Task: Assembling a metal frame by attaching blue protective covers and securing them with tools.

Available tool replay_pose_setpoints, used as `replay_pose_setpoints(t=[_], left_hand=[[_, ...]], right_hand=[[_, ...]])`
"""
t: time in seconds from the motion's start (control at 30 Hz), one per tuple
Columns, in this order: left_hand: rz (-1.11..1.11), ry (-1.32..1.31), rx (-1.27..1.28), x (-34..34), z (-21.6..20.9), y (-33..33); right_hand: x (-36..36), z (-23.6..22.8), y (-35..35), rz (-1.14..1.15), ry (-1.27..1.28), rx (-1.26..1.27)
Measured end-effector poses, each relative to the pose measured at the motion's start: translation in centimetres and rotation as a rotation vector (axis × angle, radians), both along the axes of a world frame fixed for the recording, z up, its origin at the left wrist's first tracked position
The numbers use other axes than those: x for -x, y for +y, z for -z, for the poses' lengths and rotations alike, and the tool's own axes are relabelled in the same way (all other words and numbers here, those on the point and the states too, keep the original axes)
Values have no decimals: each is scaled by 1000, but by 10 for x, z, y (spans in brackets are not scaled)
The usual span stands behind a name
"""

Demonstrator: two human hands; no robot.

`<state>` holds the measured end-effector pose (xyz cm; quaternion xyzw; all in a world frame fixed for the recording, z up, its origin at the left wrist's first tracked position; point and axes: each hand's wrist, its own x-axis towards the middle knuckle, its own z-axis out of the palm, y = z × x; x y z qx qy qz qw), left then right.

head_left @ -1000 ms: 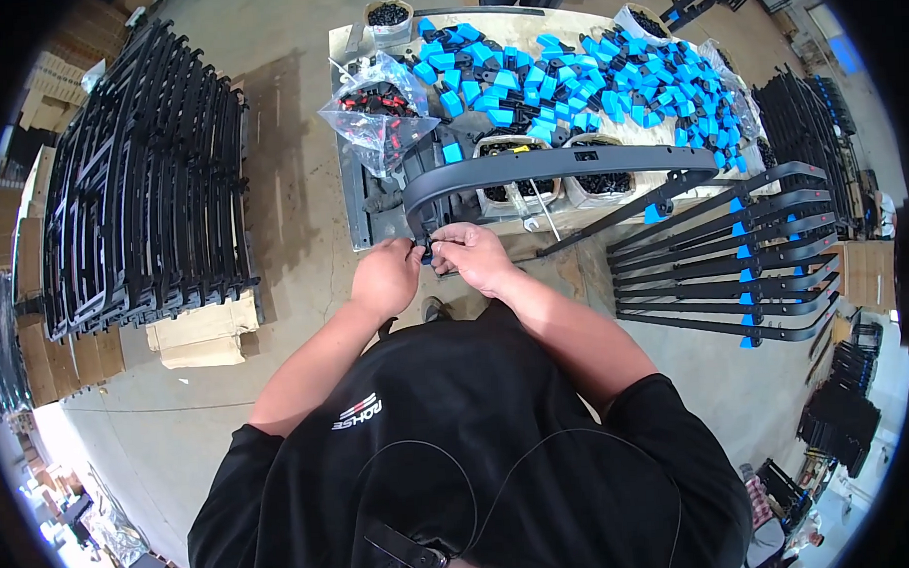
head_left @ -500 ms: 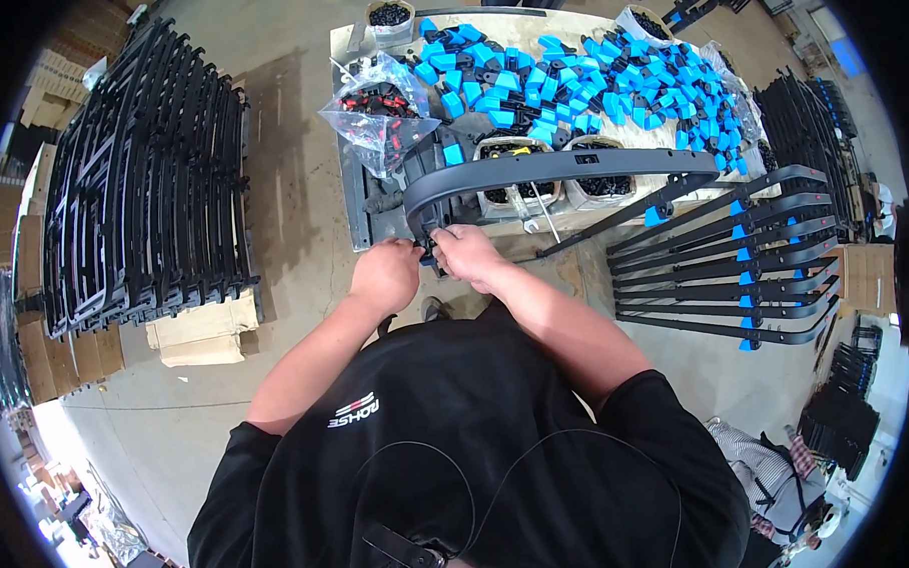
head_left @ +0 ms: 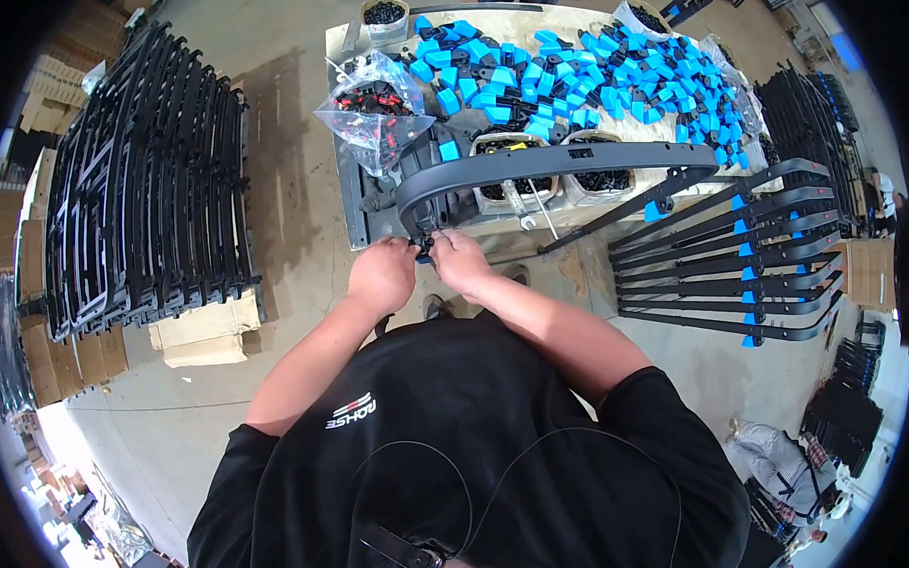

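Observation:
A black bent frame (head_left: 570,160) curves across the near edge of the table, and its left end comes down between my hands. At that end sits a small black part with a bit of blue (head_left: 425,251), mostly covered by fingers. My left hand (head_left: 382,276) is closed, with thumb and fingertips pinching this part from the left. From the right, my right hand (head_left: 460,263) is closed too, its fingertips pressed together at the frame's end. Whatever small piece the right fingers may hold is hidden.
Blue-and-black plastic pieces (head_left: 538,86) are heaped on the table, with tubs of black parts (head_left: 599,184), a wrench (head_left: 520,210) and a clear bag of red-and-black parts (head_left: 373,112). Similar bent frames (head_left: 734,264) are stacked at right; black frames (head_left: 146,185) stand at left.
My right hand has shifted slightly down and its fingers have drawn in at the frame's end. The left hand stays almost in place. A person at lower right has moved a little.

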<state>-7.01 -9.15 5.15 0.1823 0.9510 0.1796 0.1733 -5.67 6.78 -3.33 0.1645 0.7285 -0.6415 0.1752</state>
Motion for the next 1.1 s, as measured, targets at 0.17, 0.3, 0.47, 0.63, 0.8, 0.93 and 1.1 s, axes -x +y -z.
replay_pose_setpoints(t=[0.17,0.3,0.47,0.63,0.8,0.93,1.1], left_hand=[[-90,-13,-50,-1,13,-3],[-107,-18,-47,-1,16,-3],[-96,-29,-33,-1,12,-2],[-82,-49,-8,1,4,1],[-3,-21,7,1,-7,2],[-71,-64,8,1,-6,3],[-72,-47,11,2,6,-1]], right_hand=[[3,-20,5,-29,145,-10],[5,-30,15,-39,-43,300],[9,-33,23,-132,-18,303],[18,-36,27,-240,-127,274],[25,-36,20,-208,-296,113],[20,-20,20,-94,-143,128],[21,-18,19,-180,-186,63]])
